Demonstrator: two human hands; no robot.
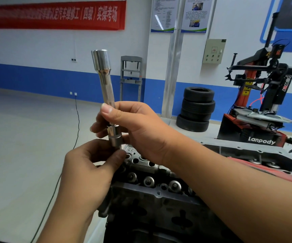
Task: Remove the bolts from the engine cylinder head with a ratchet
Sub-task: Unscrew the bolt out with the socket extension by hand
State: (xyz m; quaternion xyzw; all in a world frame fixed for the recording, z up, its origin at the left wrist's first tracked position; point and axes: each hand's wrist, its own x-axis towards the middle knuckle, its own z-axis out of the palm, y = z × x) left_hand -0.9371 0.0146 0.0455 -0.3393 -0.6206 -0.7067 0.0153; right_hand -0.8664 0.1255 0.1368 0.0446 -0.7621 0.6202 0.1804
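My right hand (134,130) grips a long chrome extension bar (104,79) that stands almost upright, its wide end at the top. A short chrome socket (114,135) sits on the bar's lower end. My left hand (90,171) pinches the socket's lower tip with thumb and fingers. Both hands hover above the grey engine cylinder head (159,188), whose round valve spring caps and bolt holes show below my right forearm. No ratchet handle is in view.
A red and black tyre changer (257,109) stands at the right behind the engine. Three stacked tyres (196,109) lie by a metal column. A grey press frame (131,78) stands against the blue and white wall. A black cable (76,123) runs across the floor.
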